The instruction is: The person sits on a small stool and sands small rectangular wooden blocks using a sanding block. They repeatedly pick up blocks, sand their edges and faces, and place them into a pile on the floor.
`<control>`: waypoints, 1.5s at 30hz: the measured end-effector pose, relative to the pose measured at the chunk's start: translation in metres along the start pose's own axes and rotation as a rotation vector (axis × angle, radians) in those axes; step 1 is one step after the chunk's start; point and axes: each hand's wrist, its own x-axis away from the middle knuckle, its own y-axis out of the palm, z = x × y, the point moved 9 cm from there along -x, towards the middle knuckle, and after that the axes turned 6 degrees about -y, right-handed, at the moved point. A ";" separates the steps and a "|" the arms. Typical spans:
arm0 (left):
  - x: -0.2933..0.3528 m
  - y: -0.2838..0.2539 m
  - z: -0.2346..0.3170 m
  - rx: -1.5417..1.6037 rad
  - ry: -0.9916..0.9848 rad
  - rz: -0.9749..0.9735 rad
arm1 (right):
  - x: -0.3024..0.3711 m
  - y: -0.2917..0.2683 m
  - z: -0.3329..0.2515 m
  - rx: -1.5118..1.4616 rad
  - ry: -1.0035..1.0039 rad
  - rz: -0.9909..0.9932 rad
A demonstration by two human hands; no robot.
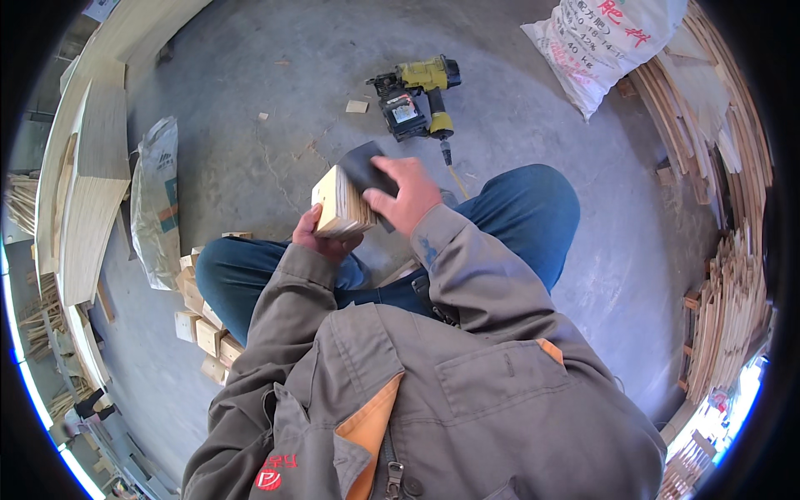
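In front of my lap, my left hand (325, 240) is closed around the lower left side of a pale wooden block (336, 198), which shows layered edges like plywood. My right hand (412, 196) grips a dark grey sheet (361, 165) that looks like sandpaper, though it is smeared by motion. The sheet lies against the far right side of the block and hides part of it. A yellow and black nail gun (425, 79) lies on the floor beyond my hands, with a hose connected at its handle.
Several similar blocks (208, 336) are piled beside my left knee. A white woven sack (157, 200) and stacked boards (96, 175) stand at the left. Another printed sack (600, 46) rests by wood strips (725, 325) along the right. A small wood scrap (357, 107) lies near the nail gun.
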 end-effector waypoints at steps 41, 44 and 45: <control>0.017 0.004 0.020 -0.087 0.129 0.206 | 0.004 -0.016 0.041 0.025 0.254 0.082; 0.013 0.000 0.020 -0.071 0.121 0.201 | 0.003 -0.016 0.038 -0.006 0.214 0.105; 0.012 -0.001 0.019 -0.067 0.114 0.202 | 0.003 -0.017 0.035 0.004 0.200 0.107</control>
